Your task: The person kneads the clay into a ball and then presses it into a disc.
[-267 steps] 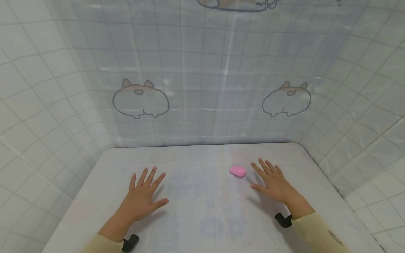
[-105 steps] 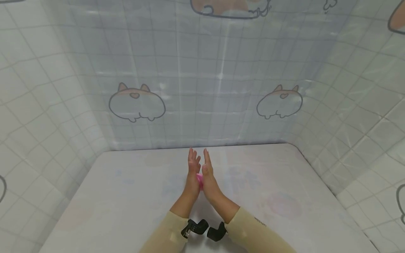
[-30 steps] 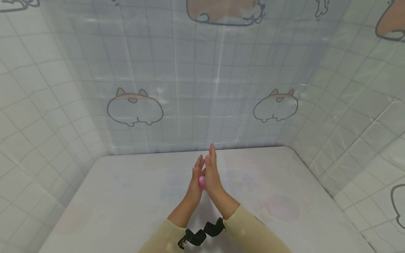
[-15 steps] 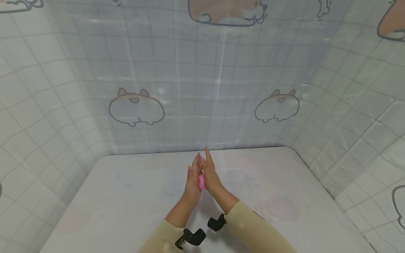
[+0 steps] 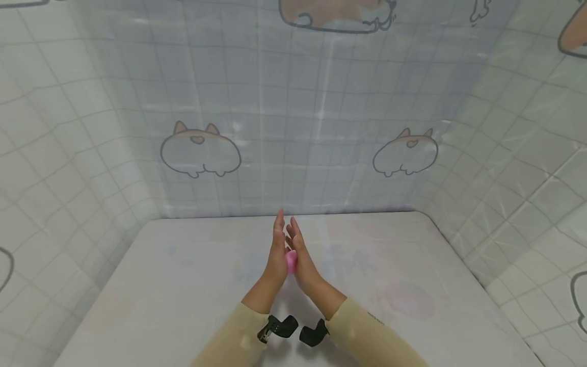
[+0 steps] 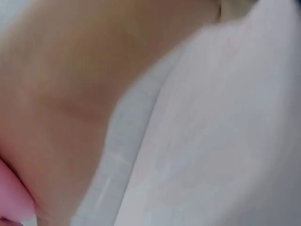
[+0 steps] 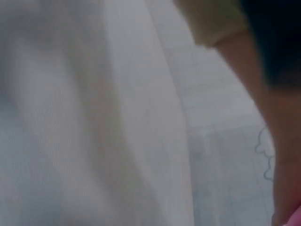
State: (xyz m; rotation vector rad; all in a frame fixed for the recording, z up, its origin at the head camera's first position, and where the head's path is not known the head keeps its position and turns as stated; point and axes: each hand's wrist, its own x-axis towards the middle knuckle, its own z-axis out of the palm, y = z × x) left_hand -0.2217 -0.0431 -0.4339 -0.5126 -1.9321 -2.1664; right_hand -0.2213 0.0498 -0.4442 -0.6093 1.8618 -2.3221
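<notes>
A soft pink lump of modelling clay [image 5: 291, 261] sits between my two palms above the table, in the middle of the head view. My left hand [image 5: 276, 255] presses it from the left with straight fingers pointing away. From the other side my right hand [image 5: 303, 260] presses with its palm, fingers also straight. The left fingertips reach a little farther forward than the right ones. In the left wrist view part of the clay [image 6: 14, 193] shows at the lower left against the palm. Only a sliver of pink clay [image 7: 295, 219] appears in the right wrist view's bottom corner.
A pale, faintly printed table top [image 5: 183, 290] lies under the hands. Behind it hangs a grid-patterned sheet [image 5: 293, 112] with cartoon dogs, continuing along both sides. Black wrist cameras [image 5: 284, 326] sit close together at the light-yellow sleeves.
Earlier the clay lay on the table beside the spread right hand; both hands have since brought it between their palms. In the last second the left hand slid forward and the right hand back.
</notes>
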